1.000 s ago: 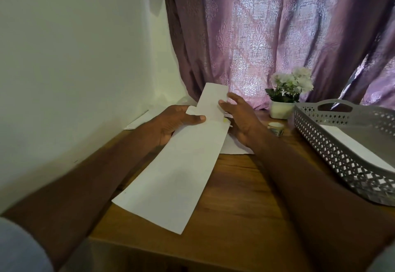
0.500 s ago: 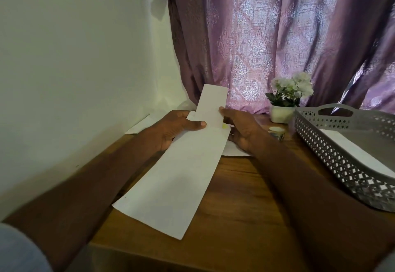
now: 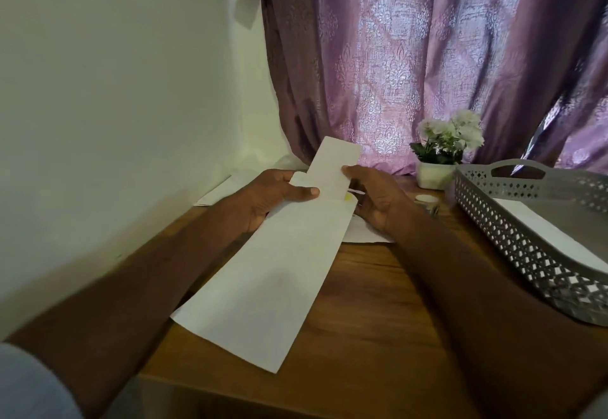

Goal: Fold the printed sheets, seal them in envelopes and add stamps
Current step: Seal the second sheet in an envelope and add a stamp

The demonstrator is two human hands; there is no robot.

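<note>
Two hands at work on one envelope (image 3: 263, 274) — long, white, lying slantwise over the wooden table (image 3: 371, 313), its mouth at the far end between the fingers. Left hand (image 3: 273, 195) gripping the envelope's open end, thumb laid flat across the top face just short of the mouth, the other fingers curled underneath and out of sight. Right hand (image 3: 375, 198) pinching the folded sheet (image 3: 335, 165) at its edge, thumb tip on the paper's right margin, the remaining fingers loosely curled behind; cannot tell exactly how many touch it. Sheet standing half out of the mouth, tilted away from the fingers toward the curtain (image 3: 427, 56), its lower part already tucked inside. Small yellow mark (image 3: 348, 197) showing at the mouth, just beside the right thumb — possibly adhesive or a label, too small to tell.

Judged as the insertion step: folding done for this sheet, sealing and stamping not yet reached. Next move likely calls for sliding the sheet straight down into the pocket while holding the mouth spread, keeping the edges parallel to avoid snagging a corner, then closing the flap.

Beyond the right fingers, a small round roll (image 3: 427, 201) and a white pot of flowers (image 3: 437, 155); farther right, a grey lattice basket (image 3: 513, 241) with white paper inside. More sheets (image 3: 365, 234) lying flat under the right hand, and others beyond the left fingers by the wall
</note>
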